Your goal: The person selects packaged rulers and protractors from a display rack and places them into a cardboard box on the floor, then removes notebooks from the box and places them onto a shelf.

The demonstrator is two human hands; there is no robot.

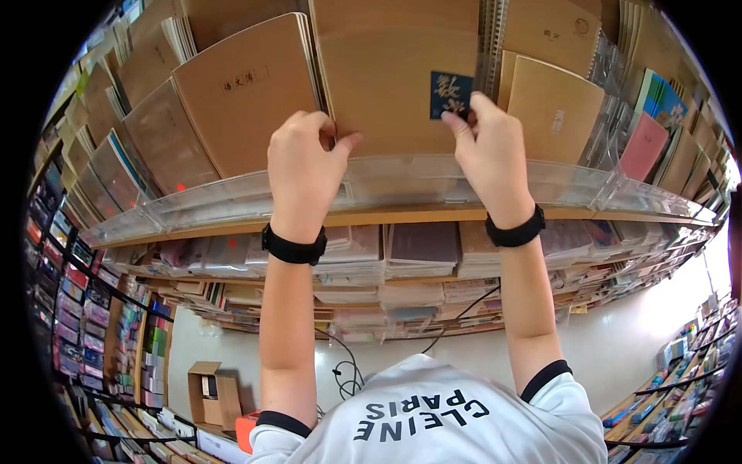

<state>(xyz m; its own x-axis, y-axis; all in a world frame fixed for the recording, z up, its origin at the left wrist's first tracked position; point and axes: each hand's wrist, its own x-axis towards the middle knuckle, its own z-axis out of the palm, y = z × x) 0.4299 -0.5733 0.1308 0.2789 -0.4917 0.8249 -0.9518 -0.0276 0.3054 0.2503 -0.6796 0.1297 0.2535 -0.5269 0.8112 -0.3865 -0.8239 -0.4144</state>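
Observation:
A tan kraft-cover notebook with a dark blue label stands upright in the middle of the shelf, behind a clear plastic front strip. At its lower left edge my left hand is closed, with thumb and curled fingers pinching the border. My right hand grips the opposite edge, its thumb on the front over part of the label and its fingertips partly hidden. Left of it leans a brown notebook with a small printed title. Lighter tan notebooks stand to the right.
The clear strip runs along the shelf edge. Below, several shelves hold stacked notebooks. A black cable and an open cardboard box are on the floor. Racks of goods line both sides.

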